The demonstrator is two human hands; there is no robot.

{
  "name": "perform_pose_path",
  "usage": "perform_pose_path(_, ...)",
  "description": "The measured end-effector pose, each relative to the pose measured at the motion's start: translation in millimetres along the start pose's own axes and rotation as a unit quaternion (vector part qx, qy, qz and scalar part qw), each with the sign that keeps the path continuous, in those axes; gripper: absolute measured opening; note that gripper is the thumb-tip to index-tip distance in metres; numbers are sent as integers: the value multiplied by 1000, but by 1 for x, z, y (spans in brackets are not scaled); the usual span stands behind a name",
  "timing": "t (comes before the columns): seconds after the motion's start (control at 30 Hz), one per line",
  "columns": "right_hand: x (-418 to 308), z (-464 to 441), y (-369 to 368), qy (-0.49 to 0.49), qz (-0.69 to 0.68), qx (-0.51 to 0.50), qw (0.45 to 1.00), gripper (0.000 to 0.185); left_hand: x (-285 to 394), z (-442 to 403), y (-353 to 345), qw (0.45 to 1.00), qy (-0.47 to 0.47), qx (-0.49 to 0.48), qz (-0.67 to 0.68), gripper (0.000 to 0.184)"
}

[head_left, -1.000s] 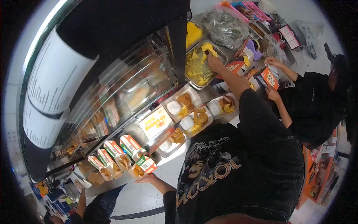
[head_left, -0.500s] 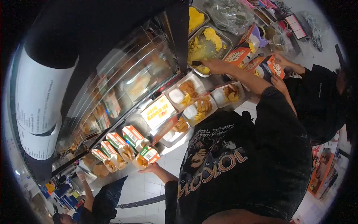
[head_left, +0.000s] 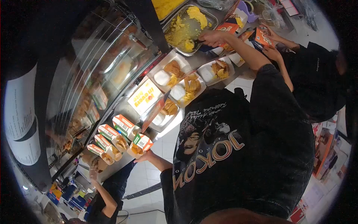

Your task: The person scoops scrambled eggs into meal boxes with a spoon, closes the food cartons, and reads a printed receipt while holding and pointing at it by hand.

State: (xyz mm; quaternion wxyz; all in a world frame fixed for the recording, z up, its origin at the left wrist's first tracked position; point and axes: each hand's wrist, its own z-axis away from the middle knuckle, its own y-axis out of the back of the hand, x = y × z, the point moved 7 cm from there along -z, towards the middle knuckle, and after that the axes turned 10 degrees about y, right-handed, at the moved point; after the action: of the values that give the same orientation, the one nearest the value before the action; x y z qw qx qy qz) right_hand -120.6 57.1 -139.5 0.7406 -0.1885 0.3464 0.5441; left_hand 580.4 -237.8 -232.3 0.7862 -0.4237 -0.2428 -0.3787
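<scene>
My left hand (head_left: 144, 156) grips the lower end of a small white, orange and green carton (head_left: 141, 142) with fried pieces in it. Beside it stand several similar cartons (head_left: 109, 130) of fried food. My right hand (head_left: 214, 38) is closed around a dark-handled utensil (head_left: 197, 43), its end low in a metal tray (head_left: 215, 23) of crumbly yellow food (head_left: 195, 15) that looks like scrambled egg. Between my hands are open white boxes (head_left: 203, 84) with rice, fried chicken and yellow food. A box lid printed in yellow and red (head_left: 145, 98) stands among them.
A glass display case (head_left: 123, 63) runs along the counter's left. At the right, a co-worker's hands (head_left: 272, 52) hold an orange printed box (head_left: 263, 37). Another person's hand (head_left: 94, 172) is by brown paper (head_left: 97, 162) at the lower left. A purple tape dispenser (head_left: 248, 13) stands at the top.
The view has shifted, so the counter appears further left and up. My right hand stays at the tray with the utensil. The lower-left person's hand has moved to the brown paper.
</scene>
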Motion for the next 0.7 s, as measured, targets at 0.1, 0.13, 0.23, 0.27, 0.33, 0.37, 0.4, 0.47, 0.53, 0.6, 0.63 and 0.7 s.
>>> perform_pose_path(0.1, -4, 6, 17, 67, -12, 21, 997, 26, -2, 1, -1, 999, 23, 7, 29, 102)
perform_pose_path(0.13, -10, 16, 20, 69, -4, 57, 996, 26, -4, 1, -3, 999, 27, 3, 36, 102)
perform_pose_path(0.23, -21, 35, 24, 90, -10, 83, 992, 38, -4, -1, -5, 999, 26, -25, 30, 105)
perform_pose_path(0.27, -21, 42, 31, 93, 22, 134, 986, 40, -5, 2, -7, 998, 40, -16, 38, 106)
perform_pose_path(0.33, -25, 62, 31, 97, 85, 221, 967, 44, -5, 11, -10, 997, 63, 12, 50, 106)
perform_pose_path(0.37, -25, 64, 27, 110, 48, 209, 971, 44, -4, 5, -3, 997, 66, 12, 35, 109)
perform_pose_path(0.4, -21, 69, 28, 121, 10, 200, 972, 44, -6, -1, 3, 995, 83, 4, 56, 110)
perform_pose_path(0.47, -12, 89, 29, 134, -69, 191, 970, 44, -5, -5, 6, 996, 78, -29, 35, 110)
perform_pose_path(0.53, -11, 127, 22, 117, -47, 190, 974, 42, -6, 6, 6, 995, 92, 0, 38, 108)
perform_pose_path(0.6, -22, 178, 1, 102, -66, 199, 972, 41, -5, 8, 6, 996, 86, 22, 19, 107)
perform_pose_path(0.63, -24, 203, -13, 91, -98, 209, 969, 40, -4, 10, 4, 996, 84, 32, 9, 106)
perform_pose_path(0.7, -5, 234, -31, 94, -55, 219, 970, 39, -7, 18, -10, 996, 83, 45, 3, 105)
